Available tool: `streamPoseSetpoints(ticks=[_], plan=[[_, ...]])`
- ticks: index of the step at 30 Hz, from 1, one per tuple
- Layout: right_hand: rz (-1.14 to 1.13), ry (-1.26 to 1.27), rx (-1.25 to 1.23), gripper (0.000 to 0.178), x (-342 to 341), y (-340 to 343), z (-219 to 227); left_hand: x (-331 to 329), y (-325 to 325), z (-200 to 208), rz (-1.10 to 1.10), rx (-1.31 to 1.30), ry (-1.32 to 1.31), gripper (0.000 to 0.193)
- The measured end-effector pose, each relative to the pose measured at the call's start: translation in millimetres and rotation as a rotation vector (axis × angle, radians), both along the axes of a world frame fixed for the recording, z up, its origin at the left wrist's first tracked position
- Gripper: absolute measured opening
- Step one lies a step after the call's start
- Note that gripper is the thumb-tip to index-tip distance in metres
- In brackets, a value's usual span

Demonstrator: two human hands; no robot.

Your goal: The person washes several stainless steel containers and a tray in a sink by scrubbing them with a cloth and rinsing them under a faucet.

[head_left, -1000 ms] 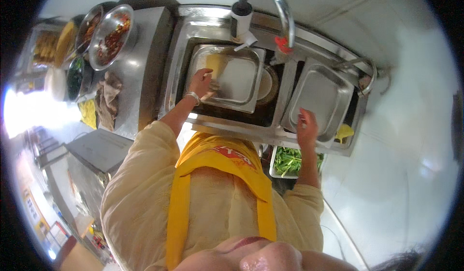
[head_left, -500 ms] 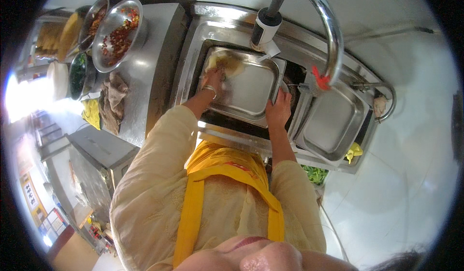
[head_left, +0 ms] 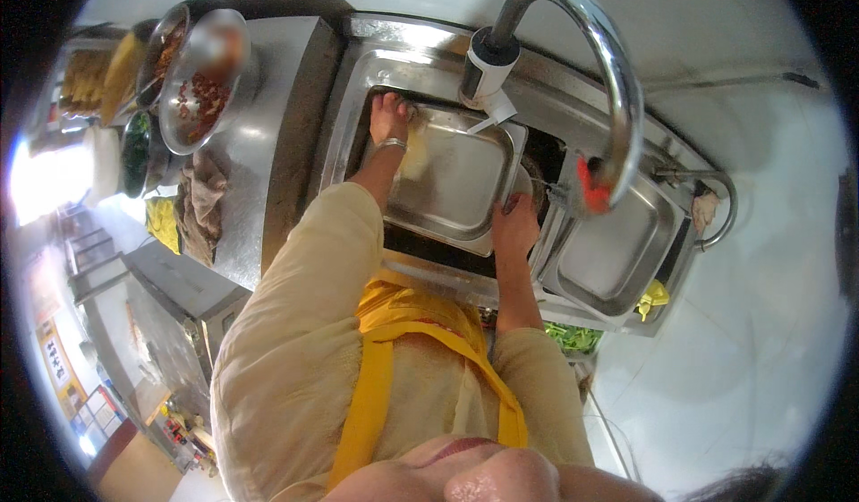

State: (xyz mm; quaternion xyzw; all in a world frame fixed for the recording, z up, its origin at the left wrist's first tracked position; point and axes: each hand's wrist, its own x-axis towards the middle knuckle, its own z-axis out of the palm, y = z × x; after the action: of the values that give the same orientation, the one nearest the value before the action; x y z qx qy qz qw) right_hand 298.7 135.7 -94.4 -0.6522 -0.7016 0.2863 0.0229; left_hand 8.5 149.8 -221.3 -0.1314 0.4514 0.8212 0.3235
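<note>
A shallow rectangular steel tray (head_left: 461,175) lies tilted in the left sink basin, with a wet yellowish smear on its left part. My left hand (head_left: 389,122) is at the tray's far left corner, its fingers bent over the rim. Whatever those fingers may hold is hidden. My right hand (head_left: 516,226) grips the tray's right edge, thumb over the rim. Just beyond the tray hangs a black-and-white device (head_left: 488,68) on the faucet, with a pale flap sticking out.
A second steel tray (head_left: 613,247) sits on the right side of the sink. A curved chrome faucet (head_left: 617,63) with a red tip arches overhead. Bowls of chopped food (head_left: 201,113) and a brown cloth (head_left: 204,202) stand on the left counter. A yellow cloth (head_left: 653,298) lies at the right corner.
My left hand has moved from inside the tray outward to its far left corner. The right hand stays on the right edge. The view has shifted slightly.
</note>
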Motion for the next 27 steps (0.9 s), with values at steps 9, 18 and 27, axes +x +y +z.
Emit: streamPoseSetpoints(ticks=[9,18,27], plan=[[0.073,-0.129,-0.008,0.033,5.4,4.5,-7.6,119.7,29.4,-20.3,-0.299,-0.743,0.888,0.031],[0.096,-0.168,-0.062,0.032,6.6,4.9,-6.6,187.8,35.0,47.7,-0.688,-0.399,0.908,0.033],[0.099,0.026,0.033,0.024,22.1,9.9,-17.7,177.7,-23.4,50.7,-1.224,-0.302,1.019,0.027]])
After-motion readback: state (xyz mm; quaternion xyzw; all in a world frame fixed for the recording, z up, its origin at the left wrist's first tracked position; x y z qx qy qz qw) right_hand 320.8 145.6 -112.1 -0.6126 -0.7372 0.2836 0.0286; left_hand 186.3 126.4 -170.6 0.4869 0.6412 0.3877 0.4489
